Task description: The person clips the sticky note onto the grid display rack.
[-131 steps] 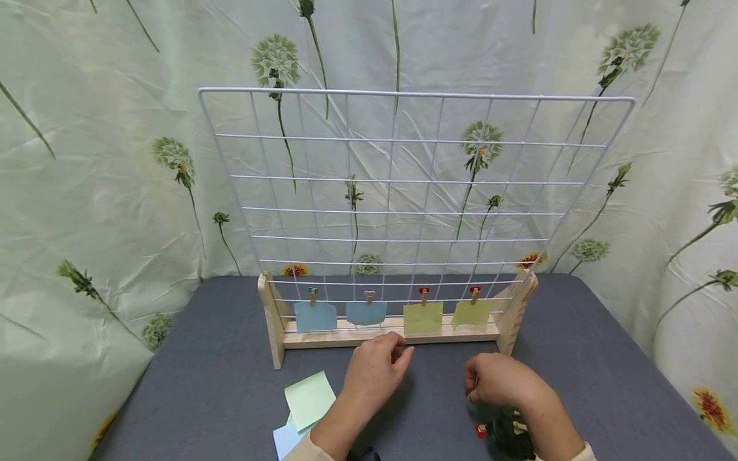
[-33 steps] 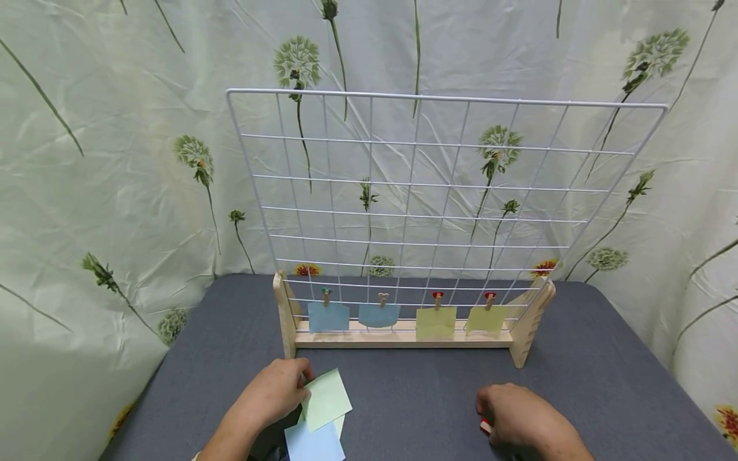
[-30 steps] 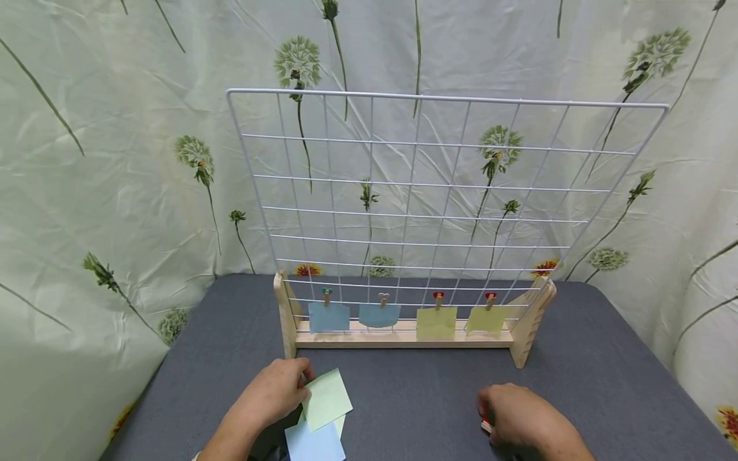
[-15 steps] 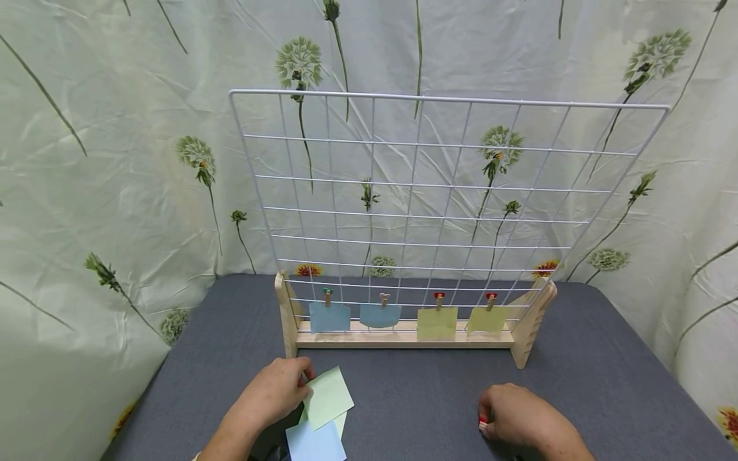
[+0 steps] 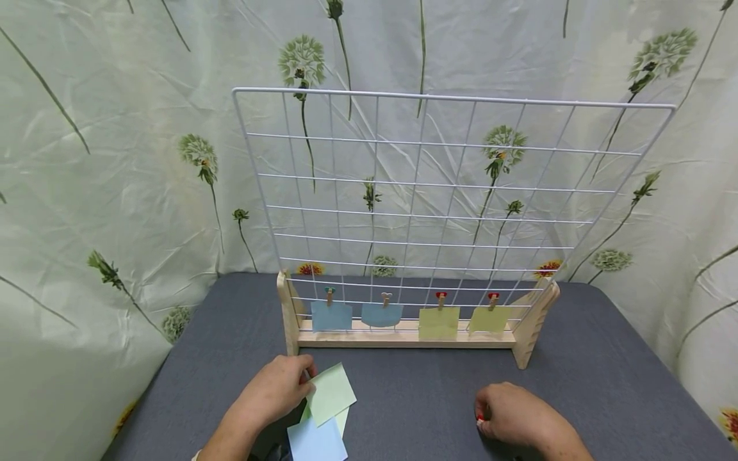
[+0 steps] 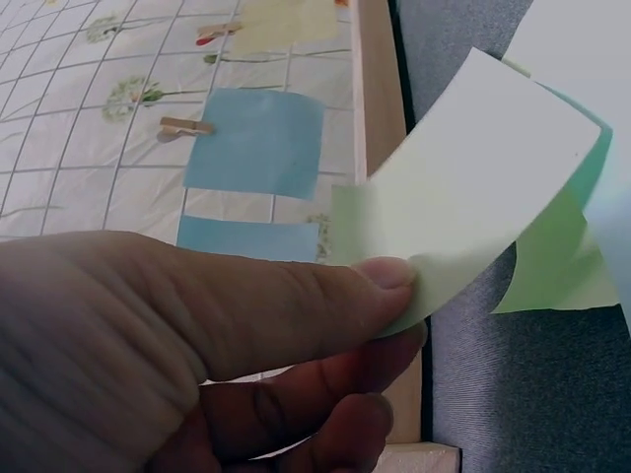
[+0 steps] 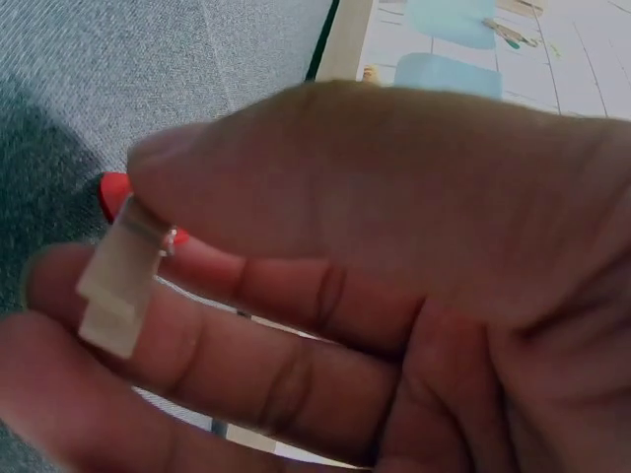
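Observation:
My left hand [image 5: 279, 387] pinches the edge of a pale green sticky note [image 6: 483, 168] between thumb and fingers; the note bends upward in the left wrist view. Below it lie another green note [image 6: 562, 256] and a light blue note [image 5: 317, 442]. My right hand [image 5: 519, 413], low over the table at the right, holds a small wooden clothespin [image 7: 128, 266] with a red top. The thumb presses the clothespin against the fingers and partly covers its red end.
Behind the hands stands a white wire grid [image 5: 450, 97] on a wooden base [image 5: 403, 342]. Clothespins hold two blue notes [image 5: 331, 317] and two yellow notes [image 5: 439, 323] along its bottom. A floral curtain [image 5: 115, 192] hangs behind the grey table [image 5: 403, 397].
My left hand has moved from the middle to the notes at the left and taken hold of the top green one. My right hand has picked up a red-topped clothespin and turned it slightly.

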`<move>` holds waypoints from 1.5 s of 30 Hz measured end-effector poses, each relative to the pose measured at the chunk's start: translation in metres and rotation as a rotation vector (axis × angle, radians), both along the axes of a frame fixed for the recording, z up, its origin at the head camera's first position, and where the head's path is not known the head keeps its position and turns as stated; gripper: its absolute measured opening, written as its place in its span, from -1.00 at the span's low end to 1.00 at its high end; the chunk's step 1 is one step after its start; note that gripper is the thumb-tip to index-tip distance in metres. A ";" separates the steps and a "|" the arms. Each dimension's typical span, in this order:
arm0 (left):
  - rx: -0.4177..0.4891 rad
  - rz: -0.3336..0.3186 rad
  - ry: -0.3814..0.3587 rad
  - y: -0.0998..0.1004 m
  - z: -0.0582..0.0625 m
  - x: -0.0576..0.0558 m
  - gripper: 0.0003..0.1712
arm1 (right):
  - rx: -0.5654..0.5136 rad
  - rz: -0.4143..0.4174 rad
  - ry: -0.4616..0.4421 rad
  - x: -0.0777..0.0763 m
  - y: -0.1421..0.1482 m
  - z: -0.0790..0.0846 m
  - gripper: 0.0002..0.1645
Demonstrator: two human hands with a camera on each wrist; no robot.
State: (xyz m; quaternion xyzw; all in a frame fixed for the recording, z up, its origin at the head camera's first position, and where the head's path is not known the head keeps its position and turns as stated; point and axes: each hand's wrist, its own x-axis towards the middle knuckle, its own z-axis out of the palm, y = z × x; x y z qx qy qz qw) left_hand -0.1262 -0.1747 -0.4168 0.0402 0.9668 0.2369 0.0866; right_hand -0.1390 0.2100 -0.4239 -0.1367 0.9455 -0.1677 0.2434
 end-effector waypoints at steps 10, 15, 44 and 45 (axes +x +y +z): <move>0.032 -0.016 0.045 -0.002 0.003 0.000 -0.90 | -0.045 0.059 0.019 -0.002 0.002 0.000 -0.78; 0.043 -0.016 0.073 -0.003 0.004 0.001 -0.91 | -0.079 0.073 0.031 -0.004 0.003 0.000 -0.77; 0.091 -0.019 0.236 -0.007 0.009 0.004 -0.82 | -0.191 0.187 0.236 -0.004 0.003 -0.002 -0.76; 0.092 -0.017 0.243 -0.007 0.010 0.004 -0.82 | -0.192 0.187 0.236 -0.005 0.002 -0.001 -0.76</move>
